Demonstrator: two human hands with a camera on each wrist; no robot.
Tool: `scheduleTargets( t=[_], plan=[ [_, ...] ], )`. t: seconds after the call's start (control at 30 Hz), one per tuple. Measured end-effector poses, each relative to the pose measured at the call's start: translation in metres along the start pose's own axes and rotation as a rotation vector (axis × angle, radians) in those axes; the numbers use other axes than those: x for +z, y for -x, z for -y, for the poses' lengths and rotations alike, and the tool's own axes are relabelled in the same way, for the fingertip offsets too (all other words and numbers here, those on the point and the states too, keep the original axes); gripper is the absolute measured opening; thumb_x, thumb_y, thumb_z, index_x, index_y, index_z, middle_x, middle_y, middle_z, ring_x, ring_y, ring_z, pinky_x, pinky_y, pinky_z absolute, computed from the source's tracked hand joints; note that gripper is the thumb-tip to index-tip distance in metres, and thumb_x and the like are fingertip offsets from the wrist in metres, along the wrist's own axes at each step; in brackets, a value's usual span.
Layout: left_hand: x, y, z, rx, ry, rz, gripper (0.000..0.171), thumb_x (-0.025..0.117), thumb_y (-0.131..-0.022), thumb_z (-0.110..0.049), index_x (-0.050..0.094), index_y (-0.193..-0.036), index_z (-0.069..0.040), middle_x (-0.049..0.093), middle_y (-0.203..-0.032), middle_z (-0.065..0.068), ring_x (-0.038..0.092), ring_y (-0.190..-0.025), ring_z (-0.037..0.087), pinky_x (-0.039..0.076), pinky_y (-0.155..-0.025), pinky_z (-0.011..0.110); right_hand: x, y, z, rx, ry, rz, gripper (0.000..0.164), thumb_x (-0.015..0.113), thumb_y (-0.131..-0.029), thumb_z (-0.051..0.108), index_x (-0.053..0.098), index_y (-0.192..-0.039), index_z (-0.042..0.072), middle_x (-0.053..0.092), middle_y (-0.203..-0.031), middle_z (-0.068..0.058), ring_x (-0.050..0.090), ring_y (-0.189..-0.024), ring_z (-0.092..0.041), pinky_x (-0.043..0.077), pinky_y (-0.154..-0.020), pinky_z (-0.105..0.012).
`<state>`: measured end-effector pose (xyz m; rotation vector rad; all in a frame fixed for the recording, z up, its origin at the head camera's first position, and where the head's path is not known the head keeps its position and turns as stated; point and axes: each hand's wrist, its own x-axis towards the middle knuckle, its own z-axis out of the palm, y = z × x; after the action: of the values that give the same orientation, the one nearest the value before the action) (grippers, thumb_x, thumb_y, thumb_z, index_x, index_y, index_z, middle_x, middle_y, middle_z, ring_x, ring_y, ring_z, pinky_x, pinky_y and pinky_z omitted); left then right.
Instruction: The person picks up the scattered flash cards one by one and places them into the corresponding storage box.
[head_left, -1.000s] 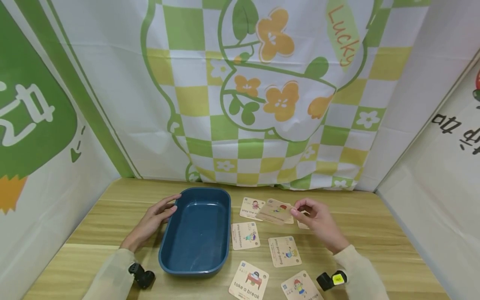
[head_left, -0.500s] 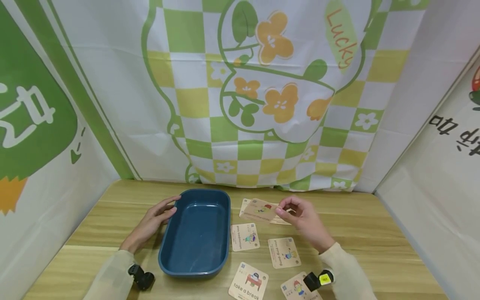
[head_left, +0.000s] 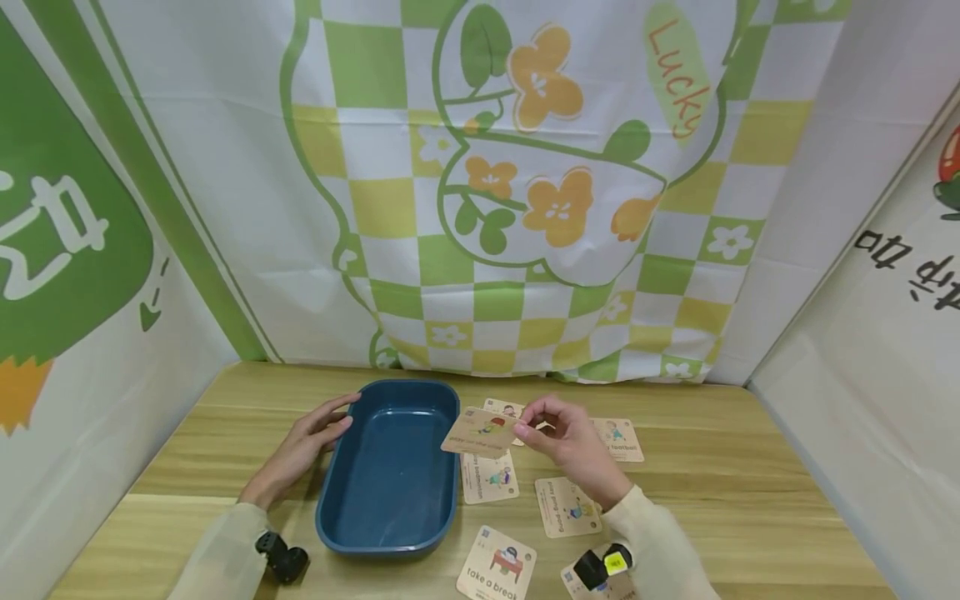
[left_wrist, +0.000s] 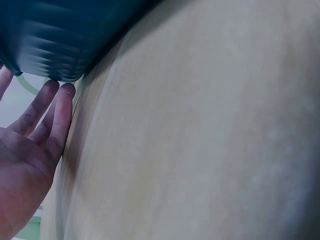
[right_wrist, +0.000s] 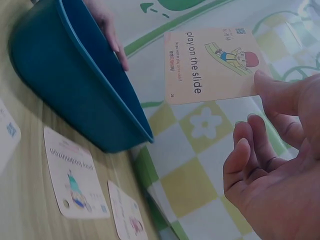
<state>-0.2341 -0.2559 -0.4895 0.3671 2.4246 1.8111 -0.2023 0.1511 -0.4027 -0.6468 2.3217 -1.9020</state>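
Note:
My right hand pinches one edge of a picture card between thumb and fingers. The right wrist view shows that card reading "play on the slide", raised above the table. In the head view it overlaps the right rim of a blue plastic bin with nothing inside. My left hand is at the bin's left side. In the left wrist view, its extended fingers touch the bin's outer wall. Just right of the bin lies the "play badminton" card, partly covered by the held card.
More cards lie on the wooden table: a "football" card, a ping-pong card, "take a break", one under the right wrist camera and one behind the held card. A patterned cloth hangs at the back.
My right hand has carried the slide card leftward, from over the back cards to the bin's right rim. The football card has come into view behind it. The left hand keeps its place.

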Motion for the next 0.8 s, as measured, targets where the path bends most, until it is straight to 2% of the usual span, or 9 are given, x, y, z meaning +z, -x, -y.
scheduleTargets(
  t=[0.27, 0.63, 0.8],
  plan=[
    [0.001, 0.0, -0.001, -0.007, 0.001, -0.005, 0.053, 0.049, -0.109, -0.033, 0.039, -0.157, -0.011, 0.035, -0.157, 0.022, 0.037, -0.139, 0.042, 0.042, -0.104, 0.054, 0.017, -0.004, 0.002, -0.011, -0.046, 0.034, 0.016, 0.07, -0.097, 0.009, 0.063, -0.101, -0.005, 0.063, -0.102, -0.009, 0.058, -0.09, -0.021, 0.05, -0.078, -0.028],
    [0.001, -0.001, -0.001, -0.015, -0.002, -0.011, 0.054, 0.05, -0.109, -0.033, 0.039, -0.157, -0.012, 0.035, -0.156, 0.023, 0.038, -0.138, 0.044, 0.04, -0.106, 0.06, 0.037, -0.011, -0.001, -0.047, -0.078, 0.045, 0.011, 0.07, -0.097, 0.009, 0.065, -0.098, -0.001, 0.062, -0.101, -0.014, 0.056, -0.084, -0.02, 0.049, -0.072, -0.026],
    [0.001, -0.001, -0.002, -0.021, 0.007, -0.011, 0.054, 0.049, -0.109, -0.034, 0.038, -0.157, -0.012, 0.036, -0.156, 0.023, 0.039, -0.138, 0.044, 0.04, -0.106, 0.059, 0.044, -0.014, -0.001, -0.026, -0.087, 0.042, 0.012, 0.07, -0.096, 0.008, 0.064, -0.099, -0.003, 0.061, -0.1, -0.008, 0.056, -0.085, -0.019, 0.049, -0.072, -0.026]
  ],
)
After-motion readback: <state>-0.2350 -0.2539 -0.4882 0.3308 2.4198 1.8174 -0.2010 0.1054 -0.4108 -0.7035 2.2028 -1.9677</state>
